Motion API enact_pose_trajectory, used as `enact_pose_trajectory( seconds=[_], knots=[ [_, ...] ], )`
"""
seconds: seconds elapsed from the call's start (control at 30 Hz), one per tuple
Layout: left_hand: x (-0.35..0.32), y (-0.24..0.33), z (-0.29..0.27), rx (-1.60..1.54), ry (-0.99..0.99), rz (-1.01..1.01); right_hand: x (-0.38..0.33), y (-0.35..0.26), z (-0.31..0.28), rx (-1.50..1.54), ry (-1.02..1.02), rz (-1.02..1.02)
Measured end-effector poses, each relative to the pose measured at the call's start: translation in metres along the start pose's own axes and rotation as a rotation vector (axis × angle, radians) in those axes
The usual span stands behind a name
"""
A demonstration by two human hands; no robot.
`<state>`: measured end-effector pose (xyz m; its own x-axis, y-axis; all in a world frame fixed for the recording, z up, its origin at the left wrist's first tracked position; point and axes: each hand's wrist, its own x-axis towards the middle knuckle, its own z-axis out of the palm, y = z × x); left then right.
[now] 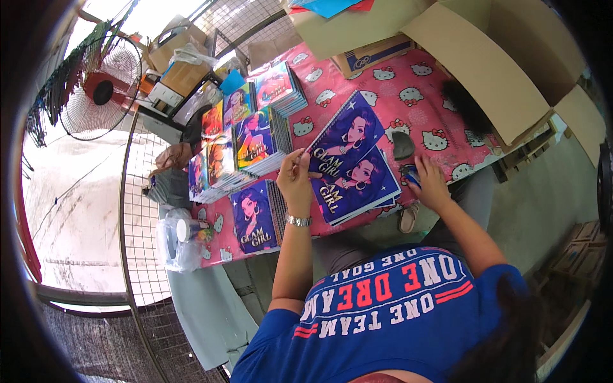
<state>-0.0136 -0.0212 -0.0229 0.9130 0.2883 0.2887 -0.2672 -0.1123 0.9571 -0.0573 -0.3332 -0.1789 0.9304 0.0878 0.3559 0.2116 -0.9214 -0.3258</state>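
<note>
My left hand (295,180) pinches the near-left corner of the top purple spiral notebook (345,137), lifting it tilted off a second purple notebook (357,186) lying flat beneath. My right hand (429,183) is curled shut on a small blue object (412,175) at the surface (421,86) edge. Stacks of notebooks (258,143) sit just left, a fan (99,89) well apart

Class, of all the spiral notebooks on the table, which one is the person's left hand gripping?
The upper purple notebook, tilted atop another; left hand pinches its lower-left corner.
</note>
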Motion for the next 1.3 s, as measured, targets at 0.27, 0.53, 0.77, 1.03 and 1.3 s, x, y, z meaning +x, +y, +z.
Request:
enact_pose_trajectory(
  seconds=[0.27,0.53,0.77,1.03,1.3],
  knots=[
    [0.004,-0.004,0.004,0.128,0.019,0.095,0.048,-0.065,-0.068,0.67,0.067,-0.025],
    [-0.004,-0.011,0.0,0.154,-0.047,0.01,0.09,-0.159,-0.095,0.669,0.057,-0.446],
    [-0.006,-0.028,-0.003,0.154,-0.006,0.177,0.087,-0.165,-0.097,0.873,-0.184,-0.27],
    [-0.003,0.018,-0.036,0.265,-0.016,0.07,0.079,-0.153,-0.096,1.32,-0.503,-0.198],
    [0.048,0.132,-0.105,1.197,-0.181,0.289,0.046,0.0,-0.076,0.53,-0.44,-0.004]
  ],
)
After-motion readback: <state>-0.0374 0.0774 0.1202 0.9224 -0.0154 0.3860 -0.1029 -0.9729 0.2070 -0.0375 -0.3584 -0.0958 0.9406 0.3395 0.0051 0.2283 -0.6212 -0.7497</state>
